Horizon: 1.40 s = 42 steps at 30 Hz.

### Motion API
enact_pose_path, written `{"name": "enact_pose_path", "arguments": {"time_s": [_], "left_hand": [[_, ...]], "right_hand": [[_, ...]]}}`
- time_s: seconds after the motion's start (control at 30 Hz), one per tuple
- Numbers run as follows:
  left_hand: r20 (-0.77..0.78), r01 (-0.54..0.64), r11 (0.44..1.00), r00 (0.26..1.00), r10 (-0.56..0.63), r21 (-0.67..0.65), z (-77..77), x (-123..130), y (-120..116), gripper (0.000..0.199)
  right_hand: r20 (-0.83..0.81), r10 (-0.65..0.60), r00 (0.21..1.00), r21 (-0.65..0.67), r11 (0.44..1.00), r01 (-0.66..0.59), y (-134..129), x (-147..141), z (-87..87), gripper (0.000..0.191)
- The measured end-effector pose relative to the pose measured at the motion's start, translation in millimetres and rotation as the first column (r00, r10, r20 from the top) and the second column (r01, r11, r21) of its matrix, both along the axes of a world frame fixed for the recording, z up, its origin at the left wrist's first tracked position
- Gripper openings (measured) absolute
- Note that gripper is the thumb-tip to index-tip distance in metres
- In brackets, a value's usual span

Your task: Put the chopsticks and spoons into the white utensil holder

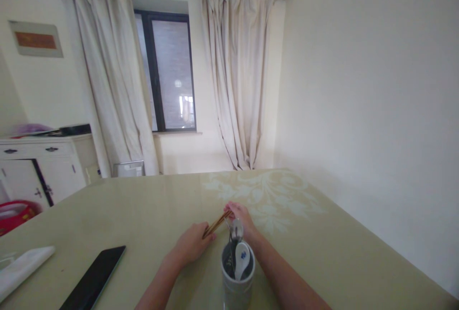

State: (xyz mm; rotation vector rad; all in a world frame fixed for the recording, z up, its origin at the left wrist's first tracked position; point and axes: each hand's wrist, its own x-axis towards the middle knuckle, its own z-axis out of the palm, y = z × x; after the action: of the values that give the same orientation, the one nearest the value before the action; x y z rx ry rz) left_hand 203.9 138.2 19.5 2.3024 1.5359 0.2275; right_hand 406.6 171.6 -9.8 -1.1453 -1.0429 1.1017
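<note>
A small bundle of brown chopsticks (217, 224) slants between my two hands over the table. My left hand (195, 243) is closed round their lower left end. At their upper right end, my right hand (241, 215) pinches them with its fingers. Just in front of me, between my forearms, a grey utensil holder (238, 286) stands upright. In it are a white spoon (242, 260) with a blue mark, a clear or metal spoon (236, 229) and other thin utensils, partly hidden.
On the pale green table (143, 214), a dark flat object (95, 279) and a white item (25, 269) lie at the left. A red container (17, 216) and white cabinet (60, 171) stand beyond the left edge. A wall borders the right.
</note>
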Motion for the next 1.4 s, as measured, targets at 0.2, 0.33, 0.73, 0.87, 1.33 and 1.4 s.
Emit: {"name": "enact_pose_path", "arguments": {"time_s": [0.2, 0.33, 0.73, 0.87, 1.33, 1.4], "left_hand": [[-0.063, -0.044, 0.981, 0.996, 0.057, 0.189, -2.7, 6, -5, 0.027], [-0.081, -0.028, 0.989, 0.996, 0.041, 0.146, 2.5, 1, -5, 0.032], [0.019, 0.021, 0.999, 1.000, -0.021, 0.032, 10.8, -20, 6, 0.043], [0.059, 0.033, 0.999, 0.998, -0.035, 0.042, 15.3, -27, 7, 0.050], [0.152, 0.034, 0.999, 0.988, -0.035, 0.005, 19.7, -37, 7, 0.052], [0.207, 0.015, 0.998, 0.978, -0.026, 0.054, 32.3, -33, 4, 0.048]], "right_hand": [[0.125, 0.039, 0.991, 0.067, 0.997, -0.048, -12, -6, 4.6, 0.057], [0.168, 0.043, 0.985, 0.044, 0.998, -0.051, -15, 3, 24.5, 0.066], [0.801, 0.175, 0.573, 0.056, 0.930, -0.363, -91, 25, 152.4, 0.044], [0.934, 0.066, 0.350, 0.040, 0.957, -0.288, -103, 15, 157.5, 0.023], [0.773, -0.246, 0.585, 0.445, 0.867, -0.223, -143, 42, 210.5, 0.009], [0.707, -0.318, 0.631, 0.514, 0.845, -0.149, -148, 49, 215.9, 0.011]]}}
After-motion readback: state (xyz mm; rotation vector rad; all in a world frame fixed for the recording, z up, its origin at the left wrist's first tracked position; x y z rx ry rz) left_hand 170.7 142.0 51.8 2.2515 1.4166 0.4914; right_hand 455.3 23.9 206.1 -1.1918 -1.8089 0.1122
